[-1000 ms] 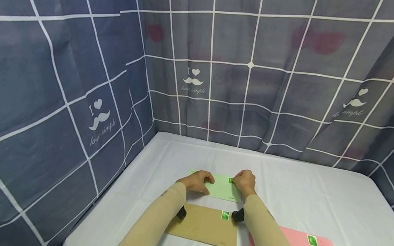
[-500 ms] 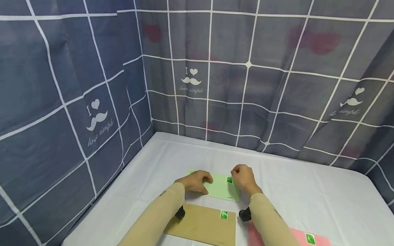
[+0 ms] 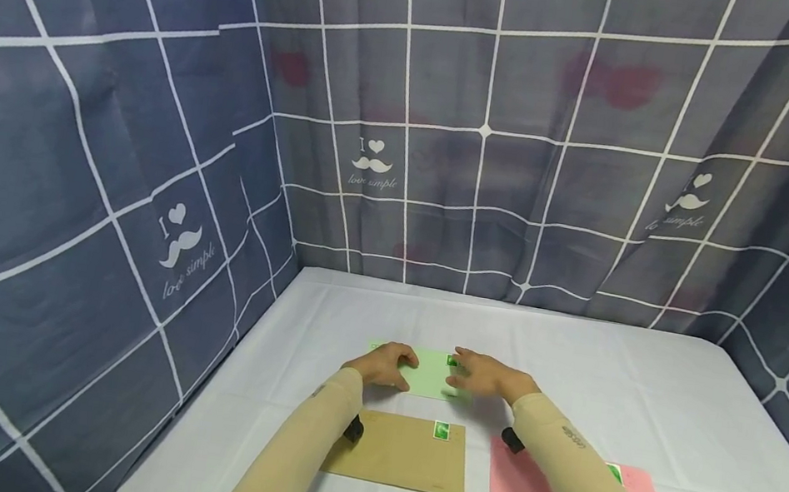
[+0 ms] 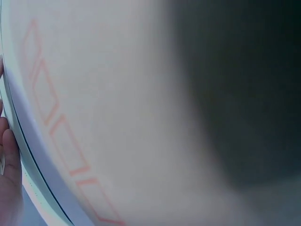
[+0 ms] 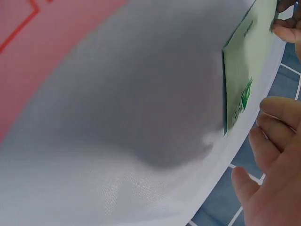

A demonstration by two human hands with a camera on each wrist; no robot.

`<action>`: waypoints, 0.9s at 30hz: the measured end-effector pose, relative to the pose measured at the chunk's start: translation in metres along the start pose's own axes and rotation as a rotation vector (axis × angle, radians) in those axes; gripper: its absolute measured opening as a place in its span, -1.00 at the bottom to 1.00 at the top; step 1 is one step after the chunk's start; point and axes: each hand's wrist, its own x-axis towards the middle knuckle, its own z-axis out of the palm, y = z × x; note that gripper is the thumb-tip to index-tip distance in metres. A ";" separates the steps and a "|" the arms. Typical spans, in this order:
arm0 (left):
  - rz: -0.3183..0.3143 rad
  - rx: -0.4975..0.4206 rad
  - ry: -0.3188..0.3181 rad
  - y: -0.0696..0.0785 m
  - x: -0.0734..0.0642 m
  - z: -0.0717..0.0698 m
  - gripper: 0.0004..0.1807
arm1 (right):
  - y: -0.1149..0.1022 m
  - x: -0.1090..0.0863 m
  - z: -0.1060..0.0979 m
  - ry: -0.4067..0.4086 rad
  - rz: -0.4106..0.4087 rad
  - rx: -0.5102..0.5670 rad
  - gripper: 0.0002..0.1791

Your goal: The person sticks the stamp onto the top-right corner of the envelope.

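Observation:
A pale green envelope (image 3: 428,378) lies flat toward the back of the table, with a green stamp (image 3: 451,361) at its upper right corner. My left hand (image 3: 385,364) rests at its left part, fingers bent and thumb apart from them. Over its right end hovers my right hand (image 3: 486,375), fingers spread and holding nothing. In the right wrist view that hand (image 5: 277,150) shows beside the green envelope (image 5: 242,61), thumb apart. The left wrist view catches only part of the left hand (image 4: 10,174) at its edge.
A brown envelope (image 3: 403,453) with a green stamp lies nearer, under the left wrist. To the right, the forearm partly covers a pink envelope (image 3: 520,486), also stamped. A white cloth covers the table (image 3: 597,367); grey-blue checked curtains (image 3: 444,161) stand behind and at left.
My right hand has come away from the stamp corner and its fingers have spread from a pinch, its wrist swinging right. My left hand stays at the green envelope.

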 end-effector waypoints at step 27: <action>0.005 0.003 -0.003 -0.001 0.001 0.000 -0.54 | -0.009 -0.004 0.011 -0.075 0.066 -0.136 -0.06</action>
